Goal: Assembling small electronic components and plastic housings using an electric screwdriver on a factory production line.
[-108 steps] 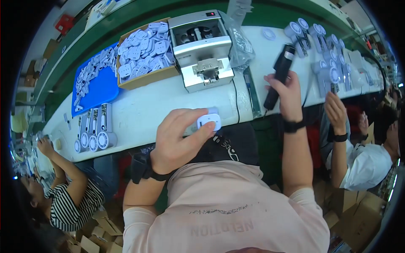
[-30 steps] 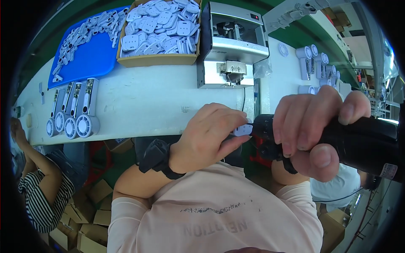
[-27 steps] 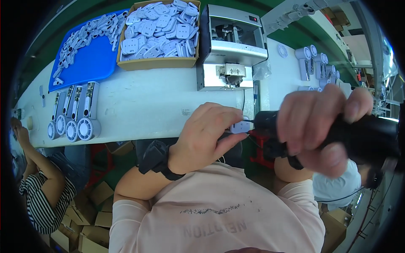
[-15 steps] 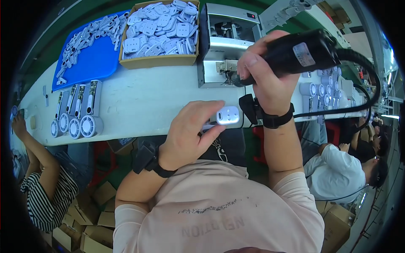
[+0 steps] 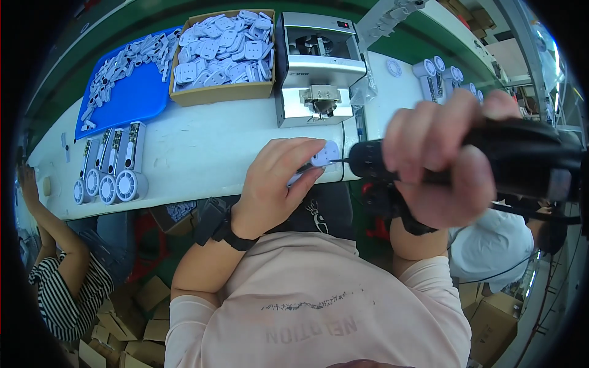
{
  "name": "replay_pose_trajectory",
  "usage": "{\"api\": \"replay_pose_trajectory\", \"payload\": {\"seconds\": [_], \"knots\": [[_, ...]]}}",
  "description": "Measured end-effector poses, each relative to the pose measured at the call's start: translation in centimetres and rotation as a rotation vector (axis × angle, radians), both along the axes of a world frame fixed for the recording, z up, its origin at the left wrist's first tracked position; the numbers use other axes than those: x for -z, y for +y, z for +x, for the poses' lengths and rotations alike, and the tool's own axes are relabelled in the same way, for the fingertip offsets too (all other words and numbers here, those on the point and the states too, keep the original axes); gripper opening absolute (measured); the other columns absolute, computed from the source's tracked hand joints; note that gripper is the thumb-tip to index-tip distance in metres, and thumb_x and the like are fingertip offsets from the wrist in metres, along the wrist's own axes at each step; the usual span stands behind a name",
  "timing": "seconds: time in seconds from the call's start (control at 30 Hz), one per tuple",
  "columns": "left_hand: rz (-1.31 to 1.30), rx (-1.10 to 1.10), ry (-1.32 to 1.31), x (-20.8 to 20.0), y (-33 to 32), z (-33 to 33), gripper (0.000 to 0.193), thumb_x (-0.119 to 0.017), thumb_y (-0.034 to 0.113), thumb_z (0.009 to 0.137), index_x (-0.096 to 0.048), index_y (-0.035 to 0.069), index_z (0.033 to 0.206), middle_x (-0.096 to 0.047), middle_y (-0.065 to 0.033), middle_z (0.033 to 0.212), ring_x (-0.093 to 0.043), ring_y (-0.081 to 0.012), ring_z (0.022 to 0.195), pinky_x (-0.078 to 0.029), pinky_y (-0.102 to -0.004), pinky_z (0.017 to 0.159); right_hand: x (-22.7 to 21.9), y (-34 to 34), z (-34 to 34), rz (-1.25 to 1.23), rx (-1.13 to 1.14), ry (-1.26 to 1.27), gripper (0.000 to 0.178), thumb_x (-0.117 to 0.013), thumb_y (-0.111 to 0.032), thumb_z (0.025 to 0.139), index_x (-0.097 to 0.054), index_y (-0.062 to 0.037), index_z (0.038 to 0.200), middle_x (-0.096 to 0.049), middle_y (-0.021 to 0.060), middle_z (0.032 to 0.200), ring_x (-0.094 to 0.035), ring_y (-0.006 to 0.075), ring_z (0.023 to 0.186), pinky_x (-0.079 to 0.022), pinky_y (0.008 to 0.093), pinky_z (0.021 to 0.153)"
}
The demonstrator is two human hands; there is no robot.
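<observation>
My left hand (image 5: 276, 184) grips a small white plastic part (image 5: 322, 156) at the near edge of the white bench (image 5: 202, 147). My right hand (image 5: 438, 165) is wrapped around a black electric screwdriver (image 5: 521, 159), held sideways close to the camera. Its thin bit points left and touches the white part. A black band sits on my left wrist.
A cardboard box (image 5: 222, 92) and a blue tray (image 5: 132, 98) hold several white parts. A silver machine (image 5: 319, 73) stands behind my hands. Round-ended white assemblies (image 5: 110, 165) lie at left. Other people sit at the left (image 5: 61, 282) and right (image 5: 497, 239).
My right hand swung the screwdriver down from the machine to a sideways hold against the white part. My left hand kept the part at the bench edge.
</observation>
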State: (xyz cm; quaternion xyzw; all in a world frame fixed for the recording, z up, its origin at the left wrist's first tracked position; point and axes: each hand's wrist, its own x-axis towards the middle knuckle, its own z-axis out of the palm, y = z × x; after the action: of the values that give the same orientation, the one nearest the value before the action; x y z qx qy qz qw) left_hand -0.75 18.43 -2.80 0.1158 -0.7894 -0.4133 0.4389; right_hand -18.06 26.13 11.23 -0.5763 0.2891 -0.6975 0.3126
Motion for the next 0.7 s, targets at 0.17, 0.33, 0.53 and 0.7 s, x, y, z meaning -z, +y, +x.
{"api": "replay_pose_trajectory", "payload": {"seconds": [0.17,0.33,0.53,0.7], "knots": [[-0.002,-0.011,0.002,-0.1,-0.1,-0.1,0.047,-0.081,-0.001,0.083,-0.069,0.008,0.128,-0.073,-0.0117,0.117,-0.068,-0.034,0.102,-0.056,-0.041,0.085,0.3,-0.6,0.3,0.054,0.068,0.036,0.037,-0.056,-0.016,0.104,-0.046,-0.0113,0.139,-0.054,0.0055,0.088,-0.056,0.0176,0.065,-0.049,0.0364,0.064],[-0.009,0.01,-0.014,-0.2,-0.2,-0.1,0.044,-0.081,0.0,0.084,-0.07,0.009,0.126,-0.073,-0.0108,0.117,-0.068,-0.033,0.101,-0.056,-0.0408,0.085,-0.2,-1.1,0.2,0.114,0.129,0.206,0.039,-0.062,-0.009,0.1,-0.046,-0.011,0.136,-0.055,0.0052,0.086,-0.056,0.0167,0.063,-0.049,0.0345,0.062],[0.0,0.01,-0.015,0.0,-0.7,-0.2,0.043,-0.08,0.001,0.085,-0.07,0.009,0.126,-0.073,-0.0107,0.115,-0.068,-0.0325,0.099,-0.056,-0.0408,0.084,0.3,-2.0,0.6,0.118,0.165,0.248,0.042,-0.067,-0.003,0.096,-0.047,-0.0109,0.132,-0.055,0.0049,0.084,-0.055,0.0152,0.06,-0.049,0.0322,0.058],[-0.022,0.018,-0.02,-0.1,-0.8,0.3,0.044,-0.08,0.002,0.086,-0.069,0.008,0.128,-0.072,-0.0125,0.114,-0.068,-0.0344,0.099,-0.055,-0.0416,0.084,0.5,-2.3,1.1,0.092,0.12,0.16,0.041,-0.066,-0.002,0.095,-0.048,-0.0106,0.13,-0.055,0.0053,0.084,-0.055,0.0156,0.06,-0.049,0.0336,0.059]]}}
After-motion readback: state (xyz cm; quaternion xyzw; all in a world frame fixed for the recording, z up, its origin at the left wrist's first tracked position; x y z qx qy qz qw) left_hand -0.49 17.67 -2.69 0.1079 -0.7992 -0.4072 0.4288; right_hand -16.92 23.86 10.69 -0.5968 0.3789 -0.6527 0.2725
